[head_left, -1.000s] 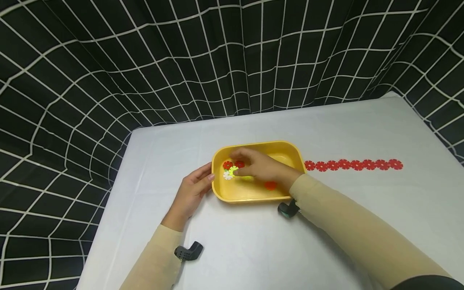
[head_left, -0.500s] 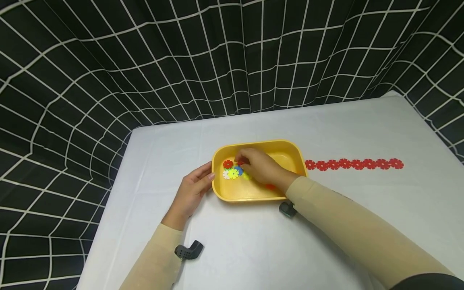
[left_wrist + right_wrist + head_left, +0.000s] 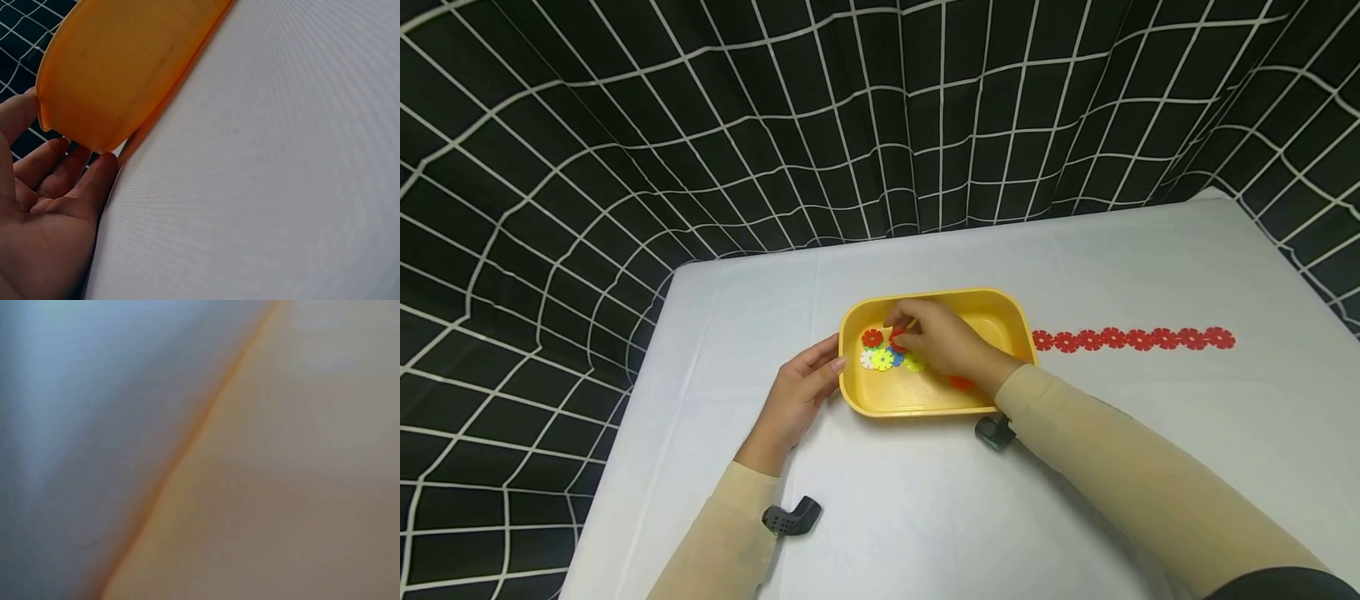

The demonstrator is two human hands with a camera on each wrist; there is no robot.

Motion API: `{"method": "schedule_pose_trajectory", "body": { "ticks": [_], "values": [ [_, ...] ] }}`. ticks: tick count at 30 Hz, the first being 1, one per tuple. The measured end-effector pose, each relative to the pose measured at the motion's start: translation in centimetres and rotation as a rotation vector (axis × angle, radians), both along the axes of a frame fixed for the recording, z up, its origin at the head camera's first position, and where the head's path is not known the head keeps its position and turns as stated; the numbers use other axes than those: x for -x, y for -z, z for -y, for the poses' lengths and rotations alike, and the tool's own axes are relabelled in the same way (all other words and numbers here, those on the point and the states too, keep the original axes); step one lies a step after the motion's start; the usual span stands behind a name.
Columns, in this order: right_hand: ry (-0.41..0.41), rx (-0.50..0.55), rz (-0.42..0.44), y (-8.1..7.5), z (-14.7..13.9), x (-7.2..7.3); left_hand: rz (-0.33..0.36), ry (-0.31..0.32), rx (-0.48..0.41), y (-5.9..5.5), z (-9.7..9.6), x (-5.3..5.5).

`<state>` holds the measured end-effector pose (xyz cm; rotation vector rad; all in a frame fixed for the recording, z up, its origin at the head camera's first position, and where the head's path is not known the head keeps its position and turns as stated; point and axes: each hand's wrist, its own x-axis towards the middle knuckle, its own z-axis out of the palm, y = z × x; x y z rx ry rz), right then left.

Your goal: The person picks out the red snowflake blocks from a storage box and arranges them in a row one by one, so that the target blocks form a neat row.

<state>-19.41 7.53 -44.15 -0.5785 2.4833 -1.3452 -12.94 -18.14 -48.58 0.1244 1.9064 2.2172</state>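
Note:
A yellow plastic tray (image 3: 917, 412) stands on the white-covered table. My left hand (image 3: 797, 392) holds its left end, thumb at the rim and the other fingers against the outer wall, as the left wrist view shows. Inside the tray, my right hand (image 3: 943, 340) pinches a red flower-shaped disc (image 3: 896, 339) between thumb and fingers. Around it lie another red disc (image 3: 872, 338), a white disc (image 3: 867, 359), a yellow disc (image 3: 882, 359) and a blue disc (image 3: 897, 359). An orange-red disc (image 3: 962, 382) lies partly under the wrist. The right wrist view is blurred.
A line of several red flower discs (image 3: 1139, 339) extends rightward from the tray across the white tablecloth (image 3: 895, 508). Black cloth with a white grid (image 3: 820, 125) hangs behind the table and at both sides.
My right hand has drawn slightly back from the tray's left end and now has a red disc between its fingertips. The blue disc has come into view. My left hand stays put.

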Motion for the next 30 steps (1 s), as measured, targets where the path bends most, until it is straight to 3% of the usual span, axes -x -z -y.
{"method": "schedule_pose_trajectory", "body": {
  "ticks": [12,17,24,30],
  "values": [
    [0.048,0.019,0.081,-0.7,-0.8,0.4,0.000,-0.003,0.002,0.1,0.0,0.1],
    [0.052,0.089,0.092,-0.8,-0.9,0.4,-0.001,-0.010,0.003,0.1,-0.1,0.2],
    [0.065,0.201,0.205,-1.3,-1.1,0.2,-0.006,-0.017,0.010,0.2,-0.1,0.1],
    [0.081,0.294,0.243,-2.3,-1.6,-0.3,-0.007,-0.018,0.024,0.1,-0.2,0.0]
  ]
}}
